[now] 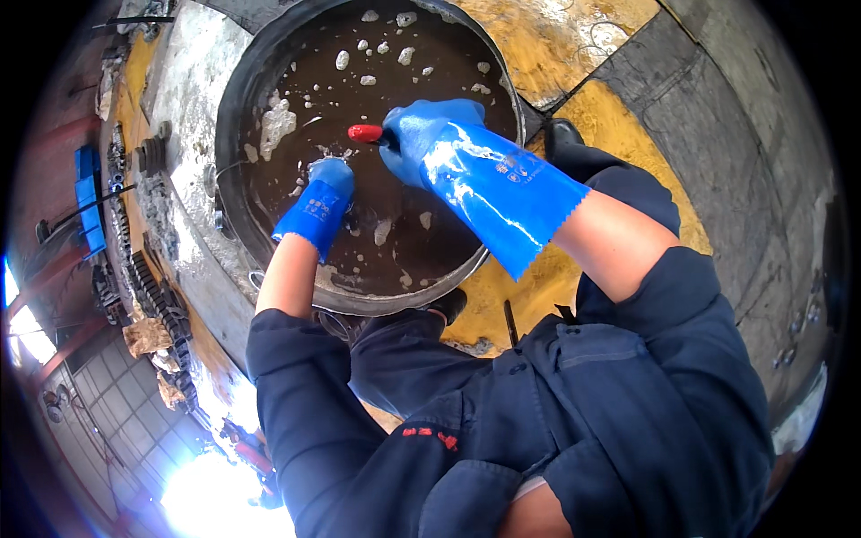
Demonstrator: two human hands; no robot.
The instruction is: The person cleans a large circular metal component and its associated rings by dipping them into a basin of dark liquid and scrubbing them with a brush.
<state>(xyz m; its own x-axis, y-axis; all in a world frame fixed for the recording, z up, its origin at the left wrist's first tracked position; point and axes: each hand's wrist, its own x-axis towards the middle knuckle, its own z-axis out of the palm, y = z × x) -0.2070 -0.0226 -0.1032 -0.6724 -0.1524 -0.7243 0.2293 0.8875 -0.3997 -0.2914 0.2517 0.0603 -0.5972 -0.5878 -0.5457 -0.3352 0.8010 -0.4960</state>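
Observation:
A wide round metal tub (235, 193) holds murky brown liquid (404, 215) with patches of pale foam. Both hands wear blue rubber gloves with long cuffs. My left hand (332, 173) reaches into the liquid near the tub's left side. Its fingers are under the surface, so what they do or hold is hidden. Over the middle of the tub, my right hand (421, 134) is closed around a tool with a red-and-black handle (365, 134). The red end sticks out to the left of the fist. The tool's working end cannot be made out.
Yellow (619, 117) and dark grey floor plates lie right of the tub. A pale worktop (193, 81) borders it on the left, with rows of dark metal parts (161, 287) and a blue bin (90, 202) beyond. My boots stand close to the tub's rim.

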